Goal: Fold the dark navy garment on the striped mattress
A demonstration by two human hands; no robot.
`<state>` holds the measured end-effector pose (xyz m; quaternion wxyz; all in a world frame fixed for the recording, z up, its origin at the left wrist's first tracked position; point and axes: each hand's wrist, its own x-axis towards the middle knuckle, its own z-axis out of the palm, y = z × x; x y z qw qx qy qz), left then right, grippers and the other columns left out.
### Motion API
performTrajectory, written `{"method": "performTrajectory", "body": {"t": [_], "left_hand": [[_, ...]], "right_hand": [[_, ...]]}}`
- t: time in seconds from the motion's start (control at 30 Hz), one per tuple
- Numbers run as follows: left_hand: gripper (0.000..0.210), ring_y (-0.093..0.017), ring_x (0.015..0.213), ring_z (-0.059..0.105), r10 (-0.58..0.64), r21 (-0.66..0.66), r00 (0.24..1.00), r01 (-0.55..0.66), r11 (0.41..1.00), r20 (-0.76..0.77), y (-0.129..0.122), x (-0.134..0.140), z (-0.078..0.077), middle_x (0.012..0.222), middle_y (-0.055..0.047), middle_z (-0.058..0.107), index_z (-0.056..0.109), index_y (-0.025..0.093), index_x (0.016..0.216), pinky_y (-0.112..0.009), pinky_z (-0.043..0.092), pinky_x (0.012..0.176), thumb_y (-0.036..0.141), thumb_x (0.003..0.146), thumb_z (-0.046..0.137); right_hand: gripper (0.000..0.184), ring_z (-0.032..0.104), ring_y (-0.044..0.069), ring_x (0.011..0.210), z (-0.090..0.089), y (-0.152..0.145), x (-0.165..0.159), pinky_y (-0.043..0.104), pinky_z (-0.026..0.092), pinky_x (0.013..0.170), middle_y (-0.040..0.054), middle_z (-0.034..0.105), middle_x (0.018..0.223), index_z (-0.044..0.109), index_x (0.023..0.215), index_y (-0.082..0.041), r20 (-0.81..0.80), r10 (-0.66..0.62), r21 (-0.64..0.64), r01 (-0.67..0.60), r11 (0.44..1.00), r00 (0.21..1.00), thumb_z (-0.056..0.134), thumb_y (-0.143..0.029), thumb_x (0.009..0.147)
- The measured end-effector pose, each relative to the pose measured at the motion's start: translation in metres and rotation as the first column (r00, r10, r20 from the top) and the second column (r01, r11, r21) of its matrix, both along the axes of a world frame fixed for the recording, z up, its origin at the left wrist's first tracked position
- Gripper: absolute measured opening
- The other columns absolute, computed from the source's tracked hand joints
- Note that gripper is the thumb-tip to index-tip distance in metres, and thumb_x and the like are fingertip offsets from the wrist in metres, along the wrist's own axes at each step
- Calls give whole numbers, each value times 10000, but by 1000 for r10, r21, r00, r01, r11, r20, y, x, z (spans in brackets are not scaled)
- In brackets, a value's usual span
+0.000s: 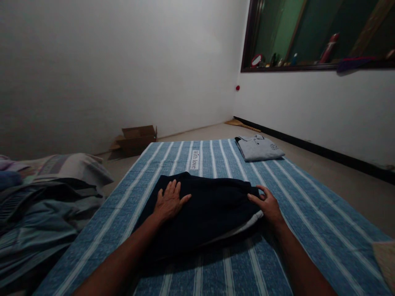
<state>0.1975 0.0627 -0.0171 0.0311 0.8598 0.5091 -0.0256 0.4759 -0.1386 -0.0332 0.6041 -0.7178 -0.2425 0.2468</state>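
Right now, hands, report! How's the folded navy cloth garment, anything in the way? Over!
Left hand spread flat on the folded navy cloth garment. Right hand at its right end. Folded grey collared shirt lies apart, not in the way.

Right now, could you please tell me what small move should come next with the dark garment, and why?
Probably fold the garment inward from its right end: the right hand is at that edge, while the left hand lies flat on top.

L hand (169,200) hides pt of dark garment (212,205). Clothes pile (43,222) cut off at L edge. Sm. items (280,62) by window (282,24) too tiny to ID.
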Motion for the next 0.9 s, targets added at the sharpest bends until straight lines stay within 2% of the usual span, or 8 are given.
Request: {"method": "performTrajectory", "body": {"t": [0.1, 0.27, 0.57, 0.9], "left_hand": [[766, -272, 1415, 84, -19, 16, 1000, 19, 1000, -11, -9, 7, 5, 1533, -117, 143, 243, 119, 1450, -512, 120, 1107, 621, 872, 229], [752, -256, 1417, 75, -140, 66, 988, 136, 988, 61, -24, 26, 5, 1541, -105, 100, 219, 132, 1458, -487, 112, 1116, 614, 881, 234], [782, -264, 1416, 76, -159, -9, 985, 160, 987, 73, -19, 31, -7, 1537, -103, 122, 218, 130, 1457, -520, 101, 1112, 648, 872, 199], [794, -258, 1414, 96, -173, 29, 983, 171, 985, 67, -19, 30, -11, 1533, -103, 147, 218, 137, 1455, -525, 123, 1107, 669, 867, 173]], "right_hand": [[757, 654, 261, 784, -1, 0, 1, 356, 514, 712, 57, 681, 824, 579, 1159, -176, -2, 3, 6, -3, 1000, 1000, 785, -502, 507], [767, 654, 250, 793, -3, -1, 2, 347, 508, 727, 50, 679, 835, 554, 1188, -175, 15, 22, 4, -22, 1000, 1000, 775, -512, 535], [760, 652, 255, 785, -1, -1, 0, 343, 512, 706, 64, 686, 838, 580, 1176, -177, -4, -5, 18, 5, 1000, 1000, 786, -477, 508], [768, 654, 249, 756, -1, -3, 1, 344, 508, 689, 40, 681, 800, 546, 1202, -182, -35, 37, 14, -37, 999, 999, 785, -490, 541]]}}
